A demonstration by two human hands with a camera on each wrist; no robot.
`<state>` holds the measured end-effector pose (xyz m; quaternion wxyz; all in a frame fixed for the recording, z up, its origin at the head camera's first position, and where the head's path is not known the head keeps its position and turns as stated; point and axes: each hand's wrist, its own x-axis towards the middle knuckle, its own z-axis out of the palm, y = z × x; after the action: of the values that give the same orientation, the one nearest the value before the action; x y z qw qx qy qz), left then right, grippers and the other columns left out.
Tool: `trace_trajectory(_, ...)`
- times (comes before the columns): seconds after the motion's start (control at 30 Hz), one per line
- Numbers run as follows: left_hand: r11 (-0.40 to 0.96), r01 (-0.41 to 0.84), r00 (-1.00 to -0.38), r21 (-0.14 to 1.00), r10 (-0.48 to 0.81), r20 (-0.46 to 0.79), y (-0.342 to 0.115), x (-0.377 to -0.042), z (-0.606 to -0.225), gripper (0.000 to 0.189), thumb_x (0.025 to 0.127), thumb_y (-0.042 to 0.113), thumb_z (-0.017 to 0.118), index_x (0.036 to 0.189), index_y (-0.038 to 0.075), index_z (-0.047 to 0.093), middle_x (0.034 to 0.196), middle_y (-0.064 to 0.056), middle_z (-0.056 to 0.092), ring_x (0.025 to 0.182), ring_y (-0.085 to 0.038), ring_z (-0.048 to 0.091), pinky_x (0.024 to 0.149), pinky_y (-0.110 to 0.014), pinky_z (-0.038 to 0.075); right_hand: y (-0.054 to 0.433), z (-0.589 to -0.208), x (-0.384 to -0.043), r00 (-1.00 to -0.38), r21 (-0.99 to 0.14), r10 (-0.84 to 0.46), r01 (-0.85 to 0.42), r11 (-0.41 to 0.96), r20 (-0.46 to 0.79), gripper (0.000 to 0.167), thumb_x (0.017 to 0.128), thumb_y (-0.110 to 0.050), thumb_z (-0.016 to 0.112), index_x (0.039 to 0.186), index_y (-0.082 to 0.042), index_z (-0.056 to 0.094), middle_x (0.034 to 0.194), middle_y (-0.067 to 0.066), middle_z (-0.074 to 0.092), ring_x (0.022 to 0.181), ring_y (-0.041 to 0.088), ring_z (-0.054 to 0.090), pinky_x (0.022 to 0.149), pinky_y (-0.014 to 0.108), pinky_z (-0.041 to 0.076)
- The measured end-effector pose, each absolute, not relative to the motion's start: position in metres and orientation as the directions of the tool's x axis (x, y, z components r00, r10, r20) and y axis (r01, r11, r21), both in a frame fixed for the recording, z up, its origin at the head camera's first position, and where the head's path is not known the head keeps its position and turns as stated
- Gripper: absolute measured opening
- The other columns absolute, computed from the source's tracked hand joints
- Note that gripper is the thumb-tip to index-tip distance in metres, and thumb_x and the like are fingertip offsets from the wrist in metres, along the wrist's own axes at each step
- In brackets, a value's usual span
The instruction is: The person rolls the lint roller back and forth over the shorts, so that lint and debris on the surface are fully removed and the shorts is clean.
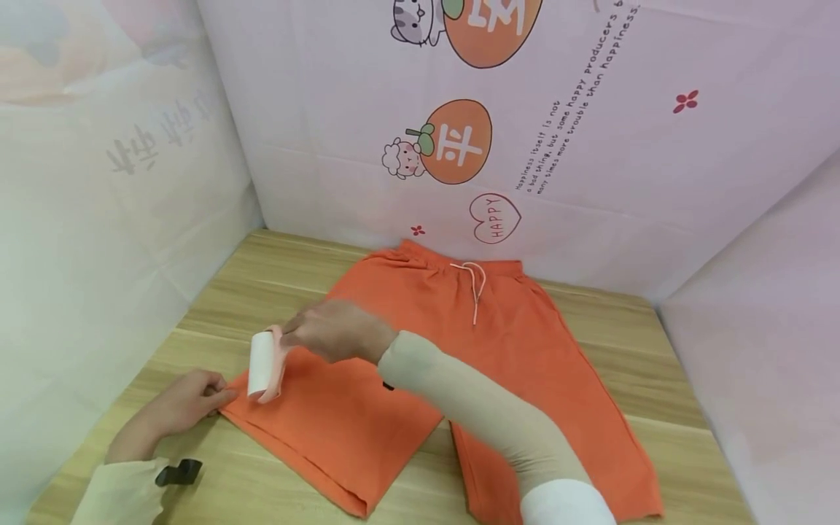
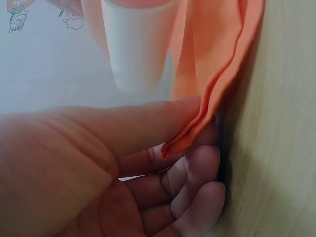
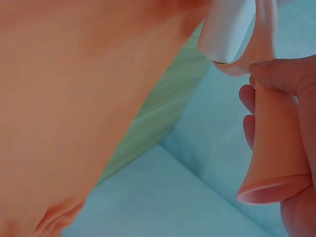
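Orange drawstring trousers (image 1: 394, 306) lie spread on the wooden table, waistband at the back, legs toward the front. My left hand (image 1: 187, 399) pinches the outer corner of the left leg's hem; in the left wrist view the thumb (image 2: 163, 121) presses the folded hem (image 2: 217, 89) against the fingers. My right hand (image 1: 337, 329) grips the pink handle (image 3: 276, 133) of a lint roller, whose white roll (image 1: 261, 363) is over that same leg close to the hem corner. In the left wrist view the roll (image 2: 140, 47) appears just beyond the left thumb.
The wood-grain table (image 1: 262, 277) is bounded by a white printed sheet (image 1: 341, 146) at the back and pale sheets at both sides. A white drawstring (image 1: 475, 292) lies on the trousers' front. The right forearm (image 1: 485, 397) crosses over the trousers.
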<state>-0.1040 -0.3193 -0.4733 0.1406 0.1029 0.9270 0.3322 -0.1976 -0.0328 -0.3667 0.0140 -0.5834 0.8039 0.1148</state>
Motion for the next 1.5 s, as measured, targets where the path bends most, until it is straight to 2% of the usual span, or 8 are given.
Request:
trace_trajectory(0.2,0.756,0.088,-0.941,0.648,0.277,-0.195,-0.317,-0.103,-0.474,0.024,0.104,0.017,0.066,0.082,0.009,0.066,0.072,0.002,0.062,0.063,-0.002,0.047,0.060,-0.023,0.041,-0.048,-0.379,-0.190,-0.326,0.219,-0.922,-0.935,0.280,-0.210,0.048,0.102,-0.009,0.068,0.145,-0.030,0.064,0.149,-0.011,0.062,0.135,0.012,0.059,0.099,0.024,0.055)
trace_trajectory(0.43,0.780,0.094,-0.944,0.618,0.267,-0.194,-0.317,-0.104,-0.474,0.024,0.105,0.019,0.066,0.082,0.010,0.066,0.074,0.002,0.063,0.064,-0.003,0.047,0.061,-0.023,0.040,-0.048,-0.393,-0.191,-0.294,0.262,-0.938,-0.934,0.242,-0.183,0.046,0.105,-0.007,0.062,0.145,-0.030,0.063,0.147,-0.013,0.063,0.128,0.011,0.061,0.103,0.024,0.052)
trace_trajectory(0.57,0.781,0.090,-0.943,0.619,0.267,-0.201,-0.317,-0.105,-0.474,0.024,0.104,0.019,0.067,0.082,0.009,0.065,0.073,0.002,0.061,0.063,-0.004,0.046,0.061,-0.023,0.040,-0.040,-0.401,-0.194,-0.310,0.224,-0.937,-0.936,0.272,-0.158,0.048,0.105,-0.004,0.059,0.146,-0.030,0.062,0.150,-0.012,0.062,0.130,0.011,0.060,0.107,0.026,0.050)
trace_trajectory(0.73,0.782,0.085,-0.941,0.618,0.267,-0.209,-0.317,-0.104,-0.473,0.023,0.104,0.018,0.066,0.083,0.009,0.065,0.074,0.002,0.061,0.064,-0.003,0.047,0.061,-0.023,0.041,-0.028,-0.405,-0.199,-0.344,0.180,-0.931,-0.930,0.320,-0.125,0.050,0.105,-0.005,0.060,0.146,-0.033,0.063,0.152,-0.014,0.061,0.130,0.011,0.060,0.101,0.026,0.053)
trace_trajectory(0.93,0.791,0.085,-0.939,0.605,0.266,-0.217,-0.317,-0.104,-0.472,0.024,0.106,0.020,0.065,0.084,0.009,0.065,0.074,0.002,0.060,0.064,-0.004,0.046,0.062,-0.024,0.040,-0.006,-0.405,-0.205,-0.375,0.168,-0.923,-0.919,0.357,-0.089,0.054,0.105,0.000,0.056,0.146,-0.034,0.063,0.152,-0.015,0.060,0.111,0.014,0.061,0.079,0.026,0.052)
trace_trajectory(1.03,0.788,0.081,-0.938,0.610,0.267,-0.220,-0.316,-0.105,-0.472,0.025,0.106,0.019,0.065,0.083,0.009,0.064,0.072,0.002,0.058,0.062,-0.004,0.045,0.061,-0.023,0.040,0.008,-0.404,-0.207,-0.375,0.165,-0.925,-0.918,0.361,-0.064,0.053,0.105,0.002,0.054,0.144,-0.033,0.065,0.149,-0.016,0.063,0.106,0.014,0.059,0.073,0.026,0.049)
trace_trajectory(1.27,0.779,0.088,-0.934,0.621,0.281,-0.220,-0.316,-0.103,-0.470,0.026,0.106,0.020,0.064,0.083,0.010,0.062,0.072,0.002,0.056,0.061,-0.005,0.044,0.061,-0.024,0.039,0.038,-0.401,-0.210,-0.399,0.181,-0.914,-0.907,0.381,-0.076,0.050,0.106,-0.002,0.053,0.145,-0.032,0.064,0.150,-0.015,0.062,0.113,0.015,0.060,0.081,0.030,0.054)
trace_trajectory(1.5,0.778,0.093,-0.929,0.621,0.293,-0.227,-0.316,-0.105,-0.471,0.026,0.107,0.021,0.063,0.084,0.010,0.063,0.073,0.002,0.057,0.061,-0.004,0.044,0.061,-0.023,0.039,0.073,-0.401,-0.216,-0.423,0.183,-0.903,-0.896,0.405,-0.072,0.049,0.106,-0.002,0.055,0.145,-0.031,0.065,0.149,-0.013,0.064,0.111,0.018,0.062,0.089,0.033,0.057)
